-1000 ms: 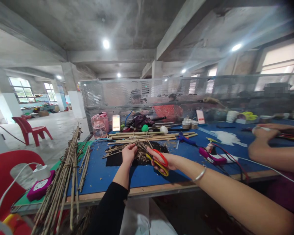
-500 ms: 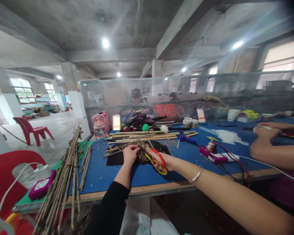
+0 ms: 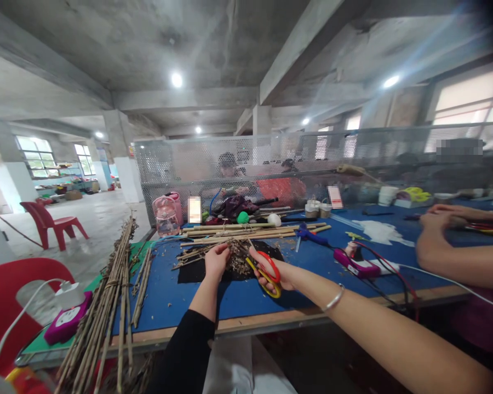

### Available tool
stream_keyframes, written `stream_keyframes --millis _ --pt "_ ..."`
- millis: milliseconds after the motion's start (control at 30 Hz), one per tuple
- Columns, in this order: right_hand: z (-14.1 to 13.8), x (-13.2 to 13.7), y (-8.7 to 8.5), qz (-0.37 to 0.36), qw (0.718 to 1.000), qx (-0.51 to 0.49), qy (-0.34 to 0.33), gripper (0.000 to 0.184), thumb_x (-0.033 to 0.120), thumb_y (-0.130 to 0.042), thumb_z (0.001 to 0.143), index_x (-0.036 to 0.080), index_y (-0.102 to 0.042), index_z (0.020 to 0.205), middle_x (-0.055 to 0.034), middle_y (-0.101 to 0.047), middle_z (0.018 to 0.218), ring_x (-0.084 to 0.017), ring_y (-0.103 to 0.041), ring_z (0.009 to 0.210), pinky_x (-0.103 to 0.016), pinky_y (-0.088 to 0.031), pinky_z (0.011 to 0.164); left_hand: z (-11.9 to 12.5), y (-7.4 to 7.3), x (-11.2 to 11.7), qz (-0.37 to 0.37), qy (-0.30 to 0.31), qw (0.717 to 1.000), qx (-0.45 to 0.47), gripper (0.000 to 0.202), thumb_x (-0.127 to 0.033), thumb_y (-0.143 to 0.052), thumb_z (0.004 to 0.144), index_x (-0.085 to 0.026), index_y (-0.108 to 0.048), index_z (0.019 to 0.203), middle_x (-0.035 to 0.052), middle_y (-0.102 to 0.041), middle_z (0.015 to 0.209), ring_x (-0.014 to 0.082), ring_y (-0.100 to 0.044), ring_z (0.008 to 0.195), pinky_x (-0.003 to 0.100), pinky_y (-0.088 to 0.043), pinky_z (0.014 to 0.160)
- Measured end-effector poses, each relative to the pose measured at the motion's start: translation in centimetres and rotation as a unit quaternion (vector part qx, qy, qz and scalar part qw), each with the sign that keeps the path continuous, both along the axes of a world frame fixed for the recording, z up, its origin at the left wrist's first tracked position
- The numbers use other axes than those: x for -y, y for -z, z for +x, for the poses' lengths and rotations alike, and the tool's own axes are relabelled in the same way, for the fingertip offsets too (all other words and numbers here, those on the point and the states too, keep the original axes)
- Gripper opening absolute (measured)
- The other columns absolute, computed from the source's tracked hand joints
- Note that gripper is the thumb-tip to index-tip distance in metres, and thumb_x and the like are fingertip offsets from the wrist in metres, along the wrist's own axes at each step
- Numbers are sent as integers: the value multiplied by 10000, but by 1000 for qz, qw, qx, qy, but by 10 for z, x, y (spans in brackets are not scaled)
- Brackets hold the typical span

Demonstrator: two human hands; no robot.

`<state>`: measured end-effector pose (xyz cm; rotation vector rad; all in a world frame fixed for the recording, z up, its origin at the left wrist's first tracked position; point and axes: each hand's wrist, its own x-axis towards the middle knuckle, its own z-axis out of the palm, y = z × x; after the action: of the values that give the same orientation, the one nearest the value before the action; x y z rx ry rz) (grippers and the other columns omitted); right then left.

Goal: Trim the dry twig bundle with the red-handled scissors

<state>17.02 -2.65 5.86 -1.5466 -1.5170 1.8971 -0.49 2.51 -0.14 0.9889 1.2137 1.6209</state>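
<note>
from far off, i see my right hand (image 3: 270,273) gripping scissors (image 3: 274,267) by the red and yellow loops; my left hand (image 3: 216,260) is near it, fingertips pinched, though i cannot tell on what; brown plant scraps (image 3: 239,266) sit between them on a black mat (image 3: 188,275); long sticks (image 3: 271,235) lie behind

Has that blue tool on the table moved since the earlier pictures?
No; the blue tool keeps its place, judged against the purple power strip to its right.
</note>
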Motion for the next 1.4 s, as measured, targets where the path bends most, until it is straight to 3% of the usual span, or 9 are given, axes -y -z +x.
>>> stream_keyframes --millis 133,267,500,667,833,1233,1400 --pt "3 8 -11 -17 999 33 -34 730 854 -151 590 171 -409 615 10 -466 440 -81 -408 312 -194 -338 312 -1 -2 1 21 -25 999 4 336 -189 -651 642 -117 -590 965 41 -644 695 93 -583 560 166 -415 474" --pt "0 11 -14 -13 997 58 -57 740 848 -136 599 166 -421 634 -5 -496 463 -92 -448 339 -210 -378 357 -3 -1 1 46 -32 997 -55 331 -150 -643 628 -120 -575 951 17 -634 640 78 -539 491 174 -396 466" --pt "-3 9 -10 3 997 55 -61 739 846 -128 602 168 -421 634 -5 -503 471 -96 -454 342 -214 -380 354 -6 1 2 63 -68 983 -160 299 -136 -638 633 -143 -595 928 21 -654 674 114 -593 618 227 -439 646" --pt "-7 8 -9 4 998 48 -52 735 849 -135 598 169 -413 611 10 -464 445 -73 -391 301 -187 -321 302 -4 -2 5 59 -68 977 -195 241 -125 -632 637 -140 -602 876 37 -656 699 127 -603 650 242 -440 674" --pt "-10 3 -3 2 1000 27 -11 679 823 -164 638 180 -377 592 58 -363 400 -43 -307 271 -157 -274 271 -1 -5 7 55 -56 980 -184 251 -115 -642 619 -138 -580 861 18 -637 656 116 -587 613 225 -436 635" --pt "-6 2 4 81 996 30 7 530 692 -317 748 183 -367 610 73 -351 373 -26 -276 245 -112 -202 240 -2 1 3 50 -41 990 -129 162 -130 -639 618 -146 -584 770 -12 -593 569 80 -526 470 191 -418 499" --pt "-1 4 -4 30 999 25 26 598 756 -273 700 177 -376 591 58 -372 387 -31 -299 263 -126 -232 260 -2 -2 3 14 -33 999 -11 162 -118 -637 635 -135 -547 768 -6 -584 557 86 -555 492 180 -417 477"
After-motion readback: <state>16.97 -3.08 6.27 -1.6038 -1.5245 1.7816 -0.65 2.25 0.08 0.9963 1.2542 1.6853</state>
